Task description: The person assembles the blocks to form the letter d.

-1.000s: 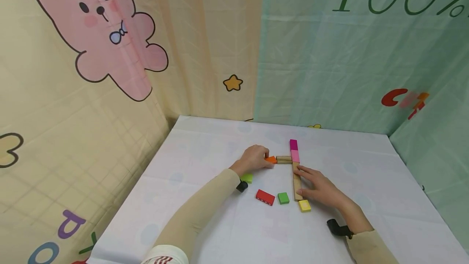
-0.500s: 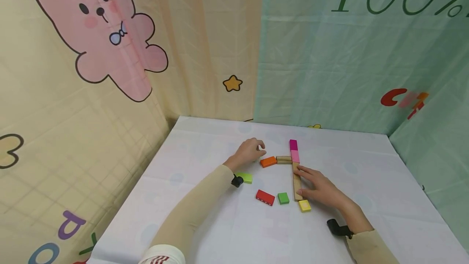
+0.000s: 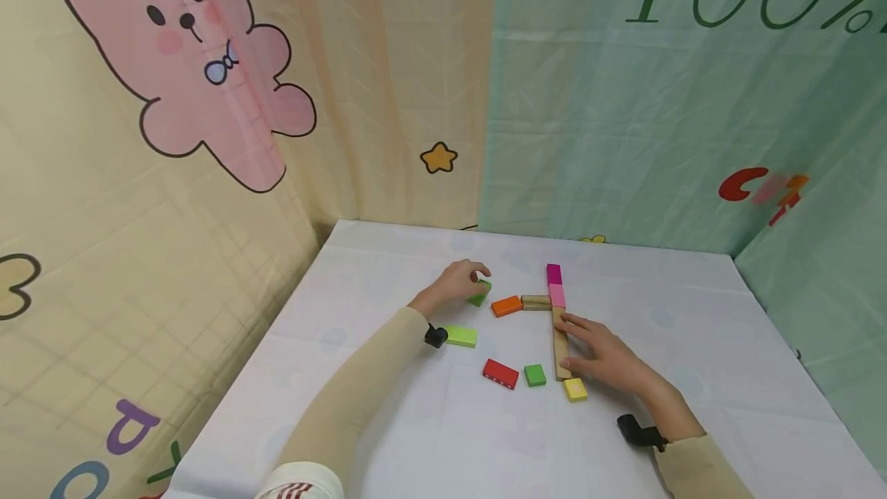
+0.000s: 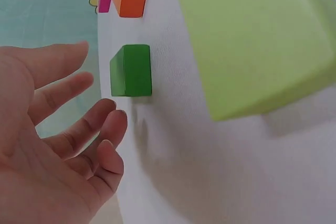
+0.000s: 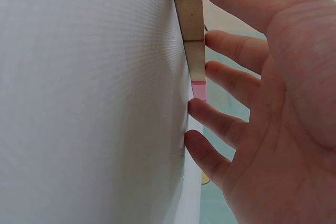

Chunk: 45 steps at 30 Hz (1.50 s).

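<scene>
On the white tabletop (image 3: 388, 414), which is sitting in a corner of cartoon-printed cloth backdrops (image 3: 208, 137), we are seeing a line of blocks running away from the person: a long wooden bar (image 3: 560, 341) with a pink block (image 3: 557, 295) and a magenta block (image 3: 553, 274) continuing beyond it. The right hand (image 3: 601, 356) is lying flat beside the wooden bar, its grip open, with straight fingers (image 5: 226, 51) touching the bar's edge. The left hand (image 3: 453, 283) is reaching over a dark green block (image 3: 480, 293) near the far left of the group; in the left wrist view its grip is loose and open, the fingers (image 4: 79, 135) just beside the block and apart from it. We are also noting a lime block (image 3: 460, 336), a red block (image 3: 501, 373), an orange block (image 3: 507, 306), a short wooden piece (image 3: 536, 302), a small green block (image 3: 534, 375) and a yellow block (image 3: 574, 389).
</scene>
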{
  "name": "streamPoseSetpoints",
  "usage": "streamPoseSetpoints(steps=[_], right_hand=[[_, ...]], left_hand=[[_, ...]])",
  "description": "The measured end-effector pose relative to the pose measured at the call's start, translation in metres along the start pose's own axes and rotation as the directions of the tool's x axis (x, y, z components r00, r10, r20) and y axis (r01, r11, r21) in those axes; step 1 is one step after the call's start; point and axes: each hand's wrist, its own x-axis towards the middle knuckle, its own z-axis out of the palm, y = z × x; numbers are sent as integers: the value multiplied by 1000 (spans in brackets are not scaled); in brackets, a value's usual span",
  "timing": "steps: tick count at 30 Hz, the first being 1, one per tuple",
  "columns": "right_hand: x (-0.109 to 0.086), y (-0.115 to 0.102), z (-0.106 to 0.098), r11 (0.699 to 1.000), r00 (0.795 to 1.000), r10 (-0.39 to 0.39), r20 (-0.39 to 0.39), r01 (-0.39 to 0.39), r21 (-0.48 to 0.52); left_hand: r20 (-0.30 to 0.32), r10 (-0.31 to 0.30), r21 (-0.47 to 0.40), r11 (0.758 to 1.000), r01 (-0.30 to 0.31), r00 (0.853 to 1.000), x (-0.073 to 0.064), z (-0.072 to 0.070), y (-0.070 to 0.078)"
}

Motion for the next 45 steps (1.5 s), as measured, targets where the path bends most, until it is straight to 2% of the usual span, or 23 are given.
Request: streamPoseSetpoints(steps=[7,16,21,28,45], right_hand=[[1,1,1,1000,1000,0,-4,0,-6],[1,3,1,1000,1000,12,-2,-12,-5],[1,3,2,1000,1000,15,-2,-15,-14],[0,2,1,1000,1000,7,-4,-7,-7],[0,0,0,999,999,32,4,-32,-10]], left_hand=[[56,-53,-35,998,55,997,-3,-6,-16],[97,-31,-99,994,40,995,-8,-10,-25],[107,-52,-71,996,60,993,-5,-3,-33],[90,-60,-48,997,64,994,-1,1,-34],[18,-56,-72,996,57,998,-9,6,-28]])
